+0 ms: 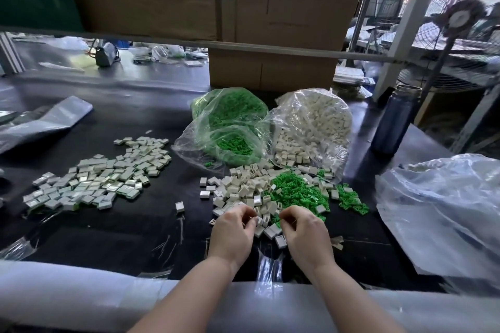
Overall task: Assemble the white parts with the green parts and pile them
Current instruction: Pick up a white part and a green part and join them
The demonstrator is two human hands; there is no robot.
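White parts (244,189) lie in a loose heap on the dark table (130,227), touching a heap of green parts (300,192) on its right. At their near edge, the left hand (233,232) and right hand (304,232) curl their fingers inward; whether either pinches a piece cannot be told. Left of the heaps spreads a pile of assembled pieces (100,178). Behind stand a clear bag of green parts (230,121) and a bag of white parts (313,127), then cardboard boxes (270,67).
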